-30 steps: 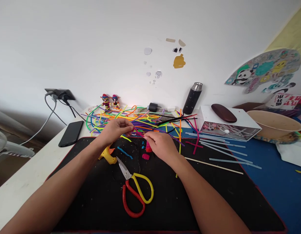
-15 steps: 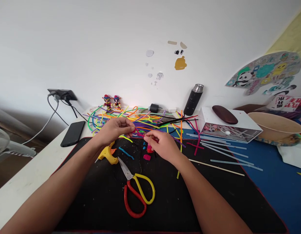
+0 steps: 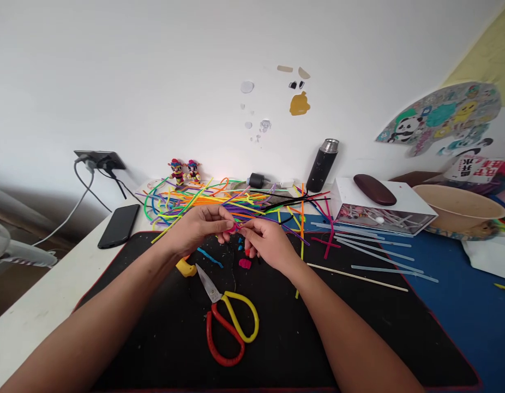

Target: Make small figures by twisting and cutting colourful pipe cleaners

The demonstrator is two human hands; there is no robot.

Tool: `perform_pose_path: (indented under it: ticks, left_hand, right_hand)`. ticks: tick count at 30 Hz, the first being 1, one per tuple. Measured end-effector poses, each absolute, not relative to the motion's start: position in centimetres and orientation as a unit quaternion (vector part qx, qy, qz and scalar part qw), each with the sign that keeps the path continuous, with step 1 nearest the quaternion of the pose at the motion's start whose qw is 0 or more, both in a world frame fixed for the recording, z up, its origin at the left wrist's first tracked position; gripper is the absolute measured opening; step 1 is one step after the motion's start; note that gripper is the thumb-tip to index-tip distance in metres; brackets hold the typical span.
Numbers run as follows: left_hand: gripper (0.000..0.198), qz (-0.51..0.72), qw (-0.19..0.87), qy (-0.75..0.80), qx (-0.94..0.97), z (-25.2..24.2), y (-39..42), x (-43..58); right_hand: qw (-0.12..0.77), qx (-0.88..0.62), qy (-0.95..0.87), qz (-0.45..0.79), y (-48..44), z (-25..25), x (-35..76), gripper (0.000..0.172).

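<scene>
A short magenta pipe cleaner (image 3: 235, 227) is pinched between my two hands above the black mat (image 3: 162, 338). My left hand (image 3: 207, 226) is closed on its left end, thumb against fingers. My right hand (image 3: 266, 243) grips the other end with thumb and index finger. Just below the hands lie a coiled magenta piece (image 3: 245, 263), a blue twisted strip (image 3: 210, 257) and small blue bits (image 3: 240, 244). The red- and yellow-handled scissors (image 3: 226, 322) rest on the mat in front, blades spread. A yellow glue gun (image 3: 186, 267) is partly hidden by my left forearm.
Behind the hands spreads a heap of coloured pipe cleaners (image 3: 187, 204). A black thermos (image 3: 323, 166), a white box (image 3: 403, 202) and a beige bowl (image 3: 457, 204) stand along the back right. Clear glue sticks (image 3: 379, 251) and a wooden stick (image 3: 359, 277) lie right; a phone (image 3: 119, 226) lies left.
My hands have come closer together, and less of the magenta pipe cleaner shows between them. My left hand has shifted right and slightly down, now covering more of the glue gun.
</scene>
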State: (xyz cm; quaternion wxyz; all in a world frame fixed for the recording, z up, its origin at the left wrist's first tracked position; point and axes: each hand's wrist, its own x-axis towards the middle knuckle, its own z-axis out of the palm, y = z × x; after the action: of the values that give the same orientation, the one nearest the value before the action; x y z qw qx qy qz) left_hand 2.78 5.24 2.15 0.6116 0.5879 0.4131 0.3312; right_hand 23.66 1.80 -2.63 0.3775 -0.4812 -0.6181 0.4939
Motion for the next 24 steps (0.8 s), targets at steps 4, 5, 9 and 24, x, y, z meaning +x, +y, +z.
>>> perform_pose_path:
  ticks: [4, 5, 9, 24]
  left_hand:
    - [0.039, 0.357, 0.614, 0.424, 0.562, 2.7, 5.4, 2.3]
    - [0.039, 0.373, 0.607, 0.429, 0.555, 2.9, 5.6, 2.1]
    - [0.035, 0.390, 0.578, 0.434, 0.570, 2.9, 6.0, 1.6]
    - [0.025, 0.273, 0.218, 0.455, 0.819, 1.3, 5.0, 2.3]
  right_hand:
    - [0.414, -0.462, -0.577, 0.532, 1.9, -2.2, 23.9, 0.019]
    - [0.420, -0.453, -0.572, 0.540, 1.9, -2.1, 24.0, 0.020]
    - [0.420, -0.441, -0.569, 0.553, 1.9, -1.9, 24.0, 0.022]
    - [0.399, -0.480, -0.590, 0.512, 1.7, -1.9, 23.9, 0.020]
